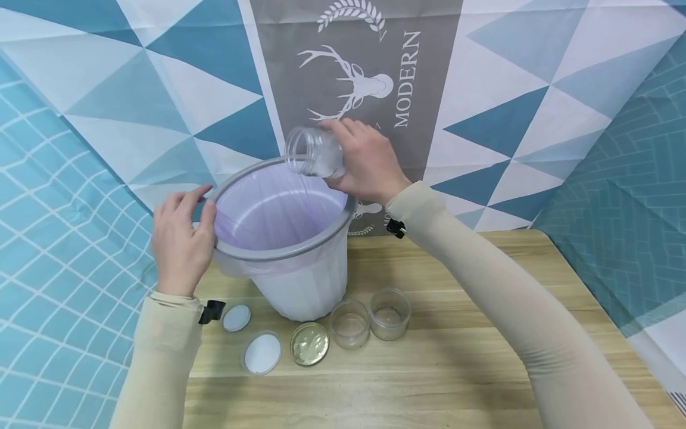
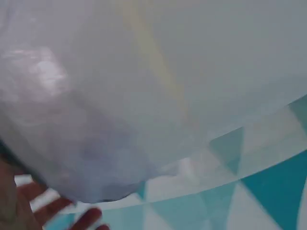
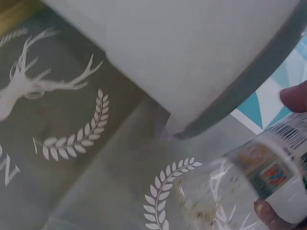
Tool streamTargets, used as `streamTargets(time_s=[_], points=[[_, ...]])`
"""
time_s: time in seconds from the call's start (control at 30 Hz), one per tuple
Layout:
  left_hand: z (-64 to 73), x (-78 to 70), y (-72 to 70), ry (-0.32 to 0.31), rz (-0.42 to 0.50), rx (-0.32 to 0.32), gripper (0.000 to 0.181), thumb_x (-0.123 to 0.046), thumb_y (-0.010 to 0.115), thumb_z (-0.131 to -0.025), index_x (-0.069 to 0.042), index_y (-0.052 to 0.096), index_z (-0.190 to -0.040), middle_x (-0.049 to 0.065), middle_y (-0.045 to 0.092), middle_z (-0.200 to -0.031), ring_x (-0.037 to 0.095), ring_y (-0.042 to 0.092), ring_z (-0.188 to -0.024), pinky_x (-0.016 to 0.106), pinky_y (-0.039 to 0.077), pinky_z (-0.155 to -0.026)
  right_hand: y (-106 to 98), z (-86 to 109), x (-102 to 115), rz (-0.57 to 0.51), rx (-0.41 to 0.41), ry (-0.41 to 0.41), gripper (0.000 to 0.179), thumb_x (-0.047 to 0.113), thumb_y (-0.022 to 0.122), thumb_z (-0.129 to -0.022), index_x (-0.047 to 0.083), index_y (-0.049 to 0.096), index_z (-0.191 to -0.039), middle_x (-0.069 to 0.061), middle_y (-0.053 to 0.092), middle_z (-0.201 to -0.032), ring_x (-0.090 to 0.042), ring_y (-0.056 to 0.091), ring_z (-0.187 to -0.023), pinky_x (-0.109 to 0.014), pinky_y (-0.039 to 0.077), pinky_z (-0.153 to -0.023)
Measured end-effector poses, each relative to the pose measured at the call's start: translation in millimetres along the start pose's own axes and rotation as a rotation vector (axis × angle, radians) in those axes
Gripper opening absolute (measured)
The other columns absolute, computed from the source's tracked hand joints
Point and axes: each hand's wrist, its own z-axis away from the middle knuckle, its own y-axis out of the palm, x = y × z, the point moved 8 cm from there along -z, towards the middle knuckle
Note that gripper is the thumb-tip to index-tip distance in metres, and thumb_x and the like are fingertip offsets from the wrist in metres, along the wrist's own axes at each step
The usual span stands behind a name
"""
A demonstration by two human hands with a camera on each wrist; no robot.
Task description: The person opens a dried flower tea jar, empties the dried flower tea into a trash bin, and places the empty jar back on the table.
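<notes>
My right hand (image 1: 370, 158) grips a clear plastic jar (image 1: 316, 152), tipped on its side with its mouth to the left over the bin. The right wrist view shows a printed label (image 3: 273, 175) on the jar and pale bits (image 3: 196, 206) inside it. The white trash bin (image 1: 308, 292) has a grey rim (image 1: 284, 255) and a thin purplish bag (image 1: 268, 208) lining it, folded over the rim. At the rim's left side my left hand (image 1: 182, 232) rests with extended fingers. In the left wrist view, its fingers (image 2: 53, 208) show beyond the bin's edge.
On the wooden table (image 1: 429, 381), in front of the bin, lie a small white lid (image 1: 237, 318), a larger white lid (image 1: 262, 353) and a gold lid (image 1: 309, 344). Two clear open containers (image 1: 350, 330) stand beside them. A patterned cloth (image 1: 514, 119) hangs behind the bin.
</notes>
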Motion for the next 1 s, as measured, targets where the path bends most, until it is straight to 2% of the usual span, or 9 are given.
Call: streamTargets(time_s=[0.07,0.17,0.27,0.37,0.5,0.63,0.83,1.0], points=[[1.8,-20.4,-0.9,0.104,0.019,-0.025,0.036,-0.025,0.055,-0.105,-0.011,0.069,-0.136,0.021,0.067,-0.127,0.045,0.052,-0.118,0.060,0.040,-0.097,-3,3.9,-5,-0.053,-0.025,0.048,0.087,0.036,0.087,-0.074,0.013,0.049,-0.149,-0.008,0.066,-0.132,-0.027,0.062,-0.117,-0.044,0.053,-0.097],[10.0,-58.4,4.6,0.272,0.059,-0.026,0.035,-0.020,0.060,-0.102,-0.011,0.070,-0.134,0.019,0.070,-0.126,0.044,0.055,-0.121,0.059,0.040,-0.102,-8,10.9,-11,-0.111,-0.047,0.100,0.093,0.039,0.089,-0.073,0.014,0.045,-0.151,-0.009,0.068,-0.132,-0.027,0.066,-0.110,-0.045,0.056,-0.091],[22.9,-97.1,16.3,0.427,0.053,-0.003,0.042,-0.019,0.063,-0.099,-0.010,0.065,-0.140,0.016,0.069,-0.132,0.041,0.055,-0.126,0.056,0.039,-0.111,-12,16.9,-16,-0.155,-0.050,0.132,0.097,0.041,0.090,-0.072,0.014,0.041,-0.152,-0.011,0.070,-0.126,-0.029,0.068,-0.099,-0.046,0.057,-0.086],[36.2,-129.8,28.7,0.532,0.042,0.036,0.052,-0.020,0.066,-0.097,-0.007,0.057,-0.147,0.016,0.066,-0.139,0.037,0.054,-0.133,0.054,0.038,-0.115,-18,21.9,-21,-0.198,-0.063,0.154,0.098,0.041,0.091,-0.072,0.013,0.040,-0.150,-0.014,0.072,-0.117,-0.030,0.069,-0.092,-0.047,0.057,-0.084],[49.5,-160.0,47.3,0.595,0.052,0.083,0.064,-0.020,0.068,-0.096,-0.006,0.047,-0.154,0.014,0.059,-0.148,0.035,0.052,-0.138,0.052,0.040,-0.117,-26,29.9,-29,-0.242,-0.094,0.185,0.095,0.041,0.092,-0.071,0.012,0.042,-0.146,-0.014,0.074,-0.113,-0.032,0.070,-0.091,-0.048,0.056,-0.085],[59.4,-180.4,68.5,0.632,0.071,0.116,0.068,-0.020,0.067,-0.097,-0.005,0.041,-0.158,0.010,0.052,-0.157,0.032,0.050,-0.142,0.049,0.040,-0.119,-32,40.5,-34,-0.265,-0.121,0.186,0.086,0.039,0.091,-0.071,0.007,0.048,-0.139,-0.015,0.073,-0.112,-0.033,0.071,-0.092,-0.048,0.056,-0.083],[67.7,-194.7,95.6,0.645,0.125,0.175,0.079,-0.019,0.068,-0.097,0.002,0.028,-0.161,0.015,0.040,-0.164,0.032,0.044,-0.148,0.047,0.036,-0.123,-36,57.1,-40,-0.319,-0.138,0.190,0.080,0.035,0.091,-0.071,0.006,0.051,-0.134,-0.016,0.072,-0.118,-0.033,0.071,-0.101,-0.049,0.057,-0.090],[74.1,-201.7,111.5,0.664,0.131,0.199,0.085,-0.016,0.072,-0.093,0.005,0.025,-0.161,0.017,0.038,-0.165,0.031,0.041,-0.150,0.047,0.035,-0.124,-37,74.5,-51,-0.357,-0.187,0.201,0.077,0.028,0.090,-0.073,0.004,0.051,-0.135,-0.016,0.064,-0.125,-0.030,0.064,-0.115,-0.050,0.053,-0.101]])
